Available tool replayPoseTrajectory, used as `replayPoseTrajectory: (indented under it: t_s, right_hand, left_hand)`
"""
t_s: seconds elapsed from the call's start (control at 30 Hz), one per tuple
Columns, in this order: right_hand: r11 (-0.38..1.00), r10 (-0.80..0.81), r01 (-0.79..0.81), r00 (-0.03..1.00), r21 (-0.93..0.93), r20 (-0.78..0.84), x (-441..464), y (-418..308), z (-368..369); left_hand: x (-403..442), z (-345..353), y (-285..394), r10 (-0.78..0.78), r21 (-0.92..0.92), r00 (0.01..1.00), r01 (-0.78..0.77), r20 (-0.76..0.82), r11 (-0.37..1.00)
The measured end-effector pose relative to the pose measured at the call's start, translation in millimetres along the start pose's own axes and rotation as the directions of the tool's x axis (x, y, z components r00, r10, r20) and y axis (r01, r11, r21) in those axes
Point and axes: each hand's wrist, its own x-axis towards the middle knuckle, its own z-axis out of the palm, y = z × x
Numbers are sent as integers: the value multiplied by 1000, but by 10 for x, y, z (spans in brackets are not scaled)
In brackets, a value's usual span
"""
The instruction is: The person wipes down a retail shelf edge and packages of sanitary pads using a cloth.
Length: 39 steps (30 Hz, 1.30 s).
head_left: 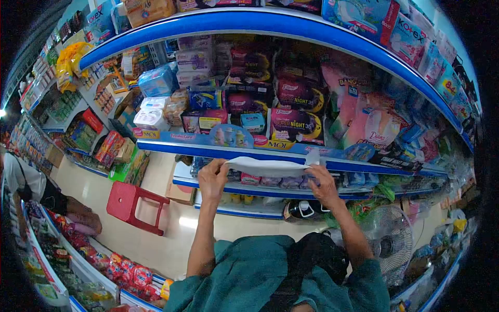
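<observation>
Between my two hands stretches a white strip [266, 166] of thin, soft-looking material; whether it is cloth, paper or plastic I cannot tell. My left hand [212, 181] pinches its left end. At the other end, the fingers of my right hand [323, 186] are closed on it, and a pale, translucent tip stands up above them. The strip is held in front of the shelf edge, below the blue price rail [182, 147]. Above that rail, purple sanitary pad packs [294, 125] and pink Diana packs [382, 127] fill the shelf.
An upper shelf with a blue edge [249, 21] curves overhead. A red plastic stool [136, 205] stands on the floor at left. At right is a fan [387, 236]. Dark bottles [300, 209] sit on the bottom shelf. Another person [31, 182] is at far left.
</observation>
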Motion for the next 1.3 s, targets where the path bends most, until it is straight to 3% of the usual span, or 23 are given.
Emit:
replayPoseTrajectory:
  t_s: [0.17,0.2,0.3,0.33,0.43,0.47,0.57,0.6,0.73,0.9,1.1,1.3]
  right_hand:
    - [988,39,-37,999,151,-12,235,-78,10]
    - [986,38,-36,999,163,-9,275,-96,15]
    - [996,56,-53,998,78,-26,367,-65,159]
    - [997,34,-33,999,64,-22,395,-73,187]
    - [1000,-15,15,1000,21,-11,438,-109,251]
    - [1000,-22,22,1000,5,-6,434,-132,264]
    - [998,-40,41,999,-51,24,454,-207,289]
    - [997,-43,46,998,-67,40,459,-241,308]
    - [982,-108,123,988,-141,105,530,-338,401]
    - [956,-120,155,981,-249,151,658,-571,566]
    - [942,-199,246,956,-226,214,853,-870,781]
    - [932,-259,311,930,-184,259,1088,-1115,1086]
  left_hand:
    - [129,-38,-125,-18,-65,997,14,-73,998]
    - [169,-72,-98,-205,-182,978,208,35,961]
    - [235,18,-330,-125,-521,992,92,-29,849]
    - [253,18,-386,-173,-526,985,148,2,837]
    - [249,68,-453,-146,-479,987,95,-70,873]
    - [231,55,-482,-106,-453,994,80,-31,888]
    - [186,154,-546,143,-85,973,-161,-181,983]
    - [116,65,-352,106,55,991,-102,-84,993]
    - [67,85,-528,217,504,973,-224,73,834]
    - [84,-85,-474,201,628,976,-211,89,749]
    - [231,-453,-641,147,689,987,-154,69,708]
    - [369,-801,-889,169,645,985,-150,32,749]
